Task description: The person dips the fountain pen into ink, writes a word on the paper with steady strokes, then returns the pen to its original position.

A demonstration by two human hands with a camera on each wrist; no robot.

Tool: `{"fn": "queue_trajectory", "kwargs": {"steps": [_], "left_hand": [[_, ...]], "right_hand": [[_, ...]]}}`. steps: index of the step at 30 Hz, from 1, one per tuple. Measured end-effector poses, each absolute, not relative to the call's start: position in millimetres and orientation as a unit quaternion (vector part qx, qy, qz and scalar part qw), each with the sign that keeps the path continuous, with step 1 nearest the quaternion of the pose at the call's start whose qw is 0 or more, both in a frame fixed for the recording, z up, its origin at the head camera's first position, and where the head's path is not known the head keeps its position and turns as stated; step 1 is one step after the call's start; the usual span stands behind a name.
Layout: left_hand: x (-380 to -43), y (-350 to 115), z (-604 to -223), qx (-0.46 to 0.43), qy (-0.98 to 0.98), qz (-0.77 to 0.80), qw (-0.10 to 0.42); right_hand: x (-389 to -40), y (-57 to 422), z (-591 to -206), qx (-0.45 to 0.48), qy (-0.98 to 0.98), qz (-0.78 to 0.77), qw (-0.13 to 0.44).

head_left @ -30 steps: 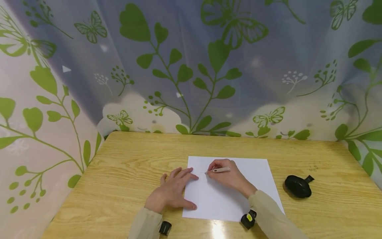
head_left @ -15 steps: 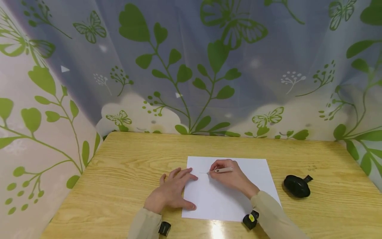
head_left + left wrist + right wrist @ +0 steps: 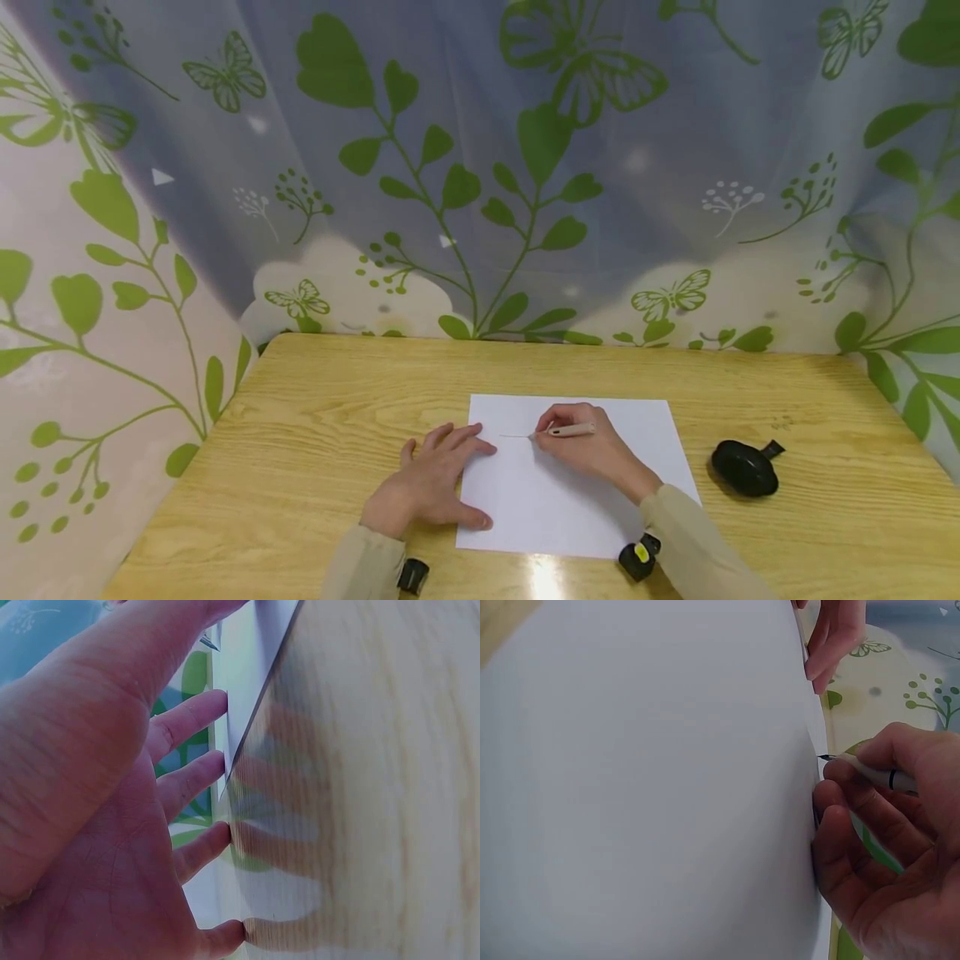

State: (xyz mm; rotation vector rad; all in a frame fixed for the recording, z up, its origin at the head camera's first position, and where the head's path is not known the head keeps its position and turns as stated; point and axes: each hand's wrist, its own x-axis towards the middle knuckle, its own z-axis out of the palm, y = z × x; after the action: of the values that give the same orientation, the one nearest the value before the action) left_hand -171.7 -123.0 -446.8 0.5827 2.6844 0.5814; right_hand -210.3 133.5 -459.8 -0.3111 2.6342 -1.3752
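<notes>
A white sheet of paper (image 3: 555,517) lies on the wooden table. My right hand (image 3: 588,442) pinches a pale pen (image 3: 573,430) between thumb and fingers, its tip at the right end of a thin, short horizontal line on the upper left of the sheet. In the right wrist view the dark tip of the pen (image 3: 840,759) meets the paper and the other fingers curl beneath. My left hand (image 3: 431,487) spreads over the left edge of the sheet. Its thumb and some fingertips rest on the paper; in the left wrist view the lower fingertips (image 3: 234,930) touch bare wood.
A small black pan-shaped object (image 3: 745,468) with a short handle sits on the table (image 3: 337,392) right of the paper. Black wrist devices stick out by both sleeves. Behind the table hangs a curtain (image 3: 480,167) printed with green leaves and butterflies.
My right hand has moved slightly to the right with the pen, and the line on the paper has grown longer behind the tip. The left hand has stayed in place.
</notes>
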Motion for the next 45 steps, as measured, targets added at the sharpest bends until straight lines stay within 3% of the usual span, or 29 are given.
{"fn": "queue_trajectory", "kwargs": {"steps": [45], "left_hand": [[-170.4, -123.0, -445.6, 0.207, 0.935, 0.231, 0.170]], "right_hand": [[-202.4, 164.6, -461.9, -0.075, 0.875, -0.473, 0.070]]}}
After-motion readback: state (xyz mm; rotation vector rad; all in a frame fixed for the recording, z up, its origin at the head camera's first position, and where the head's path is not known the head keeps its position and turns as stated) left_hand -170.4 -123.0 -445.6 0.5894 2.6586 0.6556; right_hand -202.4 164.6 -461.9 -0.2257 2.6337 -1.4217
